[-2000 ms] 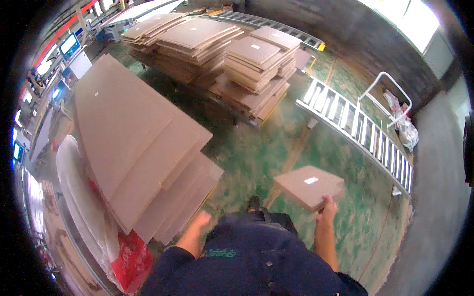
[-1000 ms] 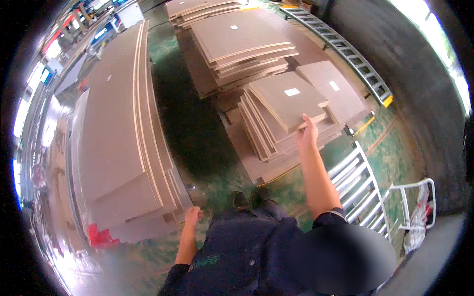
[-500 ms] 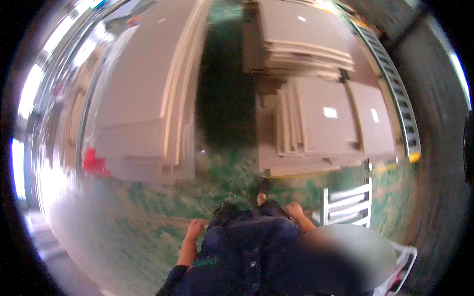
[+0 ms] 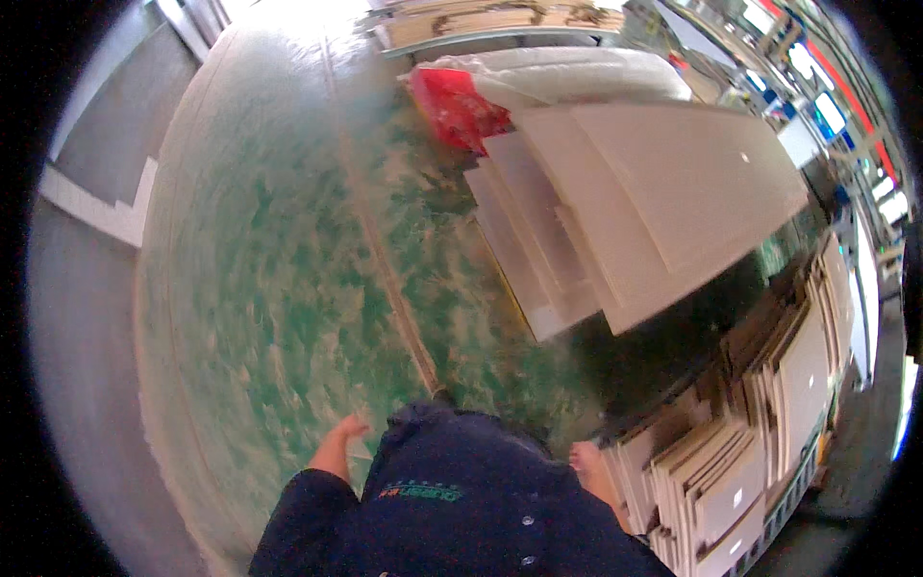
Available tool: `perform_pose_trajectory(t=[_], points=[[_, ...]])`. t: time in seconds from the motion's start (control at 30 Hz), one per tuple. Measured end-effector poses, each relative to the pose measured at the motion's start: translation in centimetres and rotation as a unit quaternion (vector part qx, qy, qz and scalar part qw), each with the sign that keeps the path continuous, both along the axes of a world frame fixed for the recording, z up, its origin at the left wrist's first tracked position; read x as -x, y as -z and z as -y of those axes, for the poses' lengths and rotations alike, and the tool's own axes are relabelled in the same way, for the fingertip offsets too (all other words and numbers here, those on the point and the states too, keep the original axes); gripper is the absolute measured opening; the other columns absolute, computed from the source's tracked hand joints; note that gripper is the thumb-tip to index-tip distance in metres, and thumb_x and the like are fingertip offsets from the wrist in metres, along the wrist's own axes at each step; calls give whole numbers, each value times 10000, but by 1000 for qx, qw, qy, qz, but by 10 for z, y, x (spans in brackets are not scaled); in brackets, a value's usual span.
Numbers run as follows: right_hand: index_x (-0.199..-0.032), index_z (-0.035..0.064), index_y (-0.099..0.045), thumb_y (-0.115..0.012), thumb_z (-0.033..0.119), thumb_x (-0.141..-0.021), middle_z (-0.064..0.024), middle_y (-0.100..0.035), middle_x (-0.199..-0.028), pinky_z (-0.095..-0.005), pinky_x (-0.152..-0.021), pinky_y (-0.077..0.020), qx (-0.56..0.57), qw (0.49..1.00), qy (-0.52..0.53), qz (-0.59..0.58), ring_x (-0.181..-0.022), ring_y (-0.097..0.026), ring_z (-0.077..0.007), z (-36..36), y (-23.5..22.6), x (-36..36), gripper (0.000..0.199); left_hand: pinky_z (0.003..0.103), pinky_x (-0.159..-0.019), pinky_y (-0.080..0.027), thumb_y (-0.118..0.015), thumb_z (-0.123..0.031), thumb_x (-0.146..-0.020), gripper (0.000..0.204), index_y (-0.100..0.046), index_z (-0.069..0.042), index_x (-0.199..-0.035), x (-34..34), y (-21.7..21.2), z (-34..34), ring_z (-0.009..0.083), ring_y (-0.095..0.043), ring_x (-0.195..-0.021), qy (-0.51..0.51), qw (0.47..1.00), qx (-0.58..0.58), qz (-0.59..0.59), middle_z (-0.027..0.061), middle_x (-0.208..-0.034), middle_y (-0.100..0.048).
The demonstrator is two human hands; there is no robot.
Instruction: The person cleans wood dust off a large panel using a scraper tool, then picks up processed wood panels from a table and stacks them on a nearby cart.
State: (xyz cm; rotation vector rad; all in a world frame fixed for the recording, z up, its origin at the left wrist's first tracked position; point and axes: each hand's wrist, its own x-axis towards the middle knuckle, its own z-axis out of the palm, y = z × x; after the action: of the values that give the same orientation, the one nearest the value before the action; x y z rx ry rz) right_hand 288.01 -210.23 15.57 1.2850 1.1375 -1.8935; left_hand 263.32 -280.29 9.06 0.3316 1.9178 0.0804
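My left hand hangs beside my dark jacket, over the green floor. It holds nothing, and its fingers look loosely apart. On the other side of my body, my right hand hangs low with its fingers curled in and nothing visible in them. A stack of upright-edged boards is nearest to it at the lower right; I see no clear contact. My forearms are bare below the dark sleeves.
A stack of large brownish panels lies ahead to the right, its sheets unevenly offset. Red plastic and a clear-wrapped bundle sit behind it. A worn line runs along the green floor. A grey wall borders the left.
The view has turned left: the panel stacks have swung to the right, and the open floor and wall now fill the left. The white rack at my right has left the view.
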Motion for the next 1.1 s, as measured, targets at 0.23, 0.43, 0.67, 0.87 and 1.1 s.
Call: perform_pose_trajectory(t=[0.23,0.43,0.67,0.87,1.1], points=[[-996,12,-635,-559,215,-893,-64,-631,-947,-314,-779,-458,-266,945,-24,-190,-882,-582,-171,115,-91,183,240,387,-746,-502,-509,-282,-907,317,-595,-126,-1169,60,1,52,264,-602,-819,-479,866,-56,128,87,-968,-632],[-944,94,-659,-502,217,-914,-76,-595,-727,-383,-521,-421,-161,946,-254,119,-625,-545,-212,55,-46,248,202,342,-685,-501,-574,-341,-889,399,-559,-39,-1150,216,-59,-101,216,-605,-796,-483,862,-143,62,80,-983,-634],[-912,55,-656,-539,243,-843,-139,-617,-789,-432,-600,-466,-265,678,-667,-161,-707,-593,-297,93,24,540,232,316,-702,-467,-648,-280,-857,402,-550,1,-1128,398,-136,-101,186,-587,-792,-504,835,-219,-18,97,-914,-633],[-1116,15,-583,-585,360,-828,-197,-624,-1070,-398,-825,-480,-306,821,-434,-208,-986,-605,-320,212,-105,892,449,359,-655,-459,-615,-270,-863,219,-638,-53,-884,505,-186,-32,205,-566,-711,-581,775,-248,19,68,-778,-606],[-1080,30,-605,-591,316,-832,-150,-651,-1027,-381,-805,-487,-304,810,-374,-333,-954,-620,-267,272,-131,1107,379,487,-703,-490,-589,-353,-766,338,-668,-52,-898,571,20,106,403,-614,-819,-51,959,-220,-170,179,-861,-654]])
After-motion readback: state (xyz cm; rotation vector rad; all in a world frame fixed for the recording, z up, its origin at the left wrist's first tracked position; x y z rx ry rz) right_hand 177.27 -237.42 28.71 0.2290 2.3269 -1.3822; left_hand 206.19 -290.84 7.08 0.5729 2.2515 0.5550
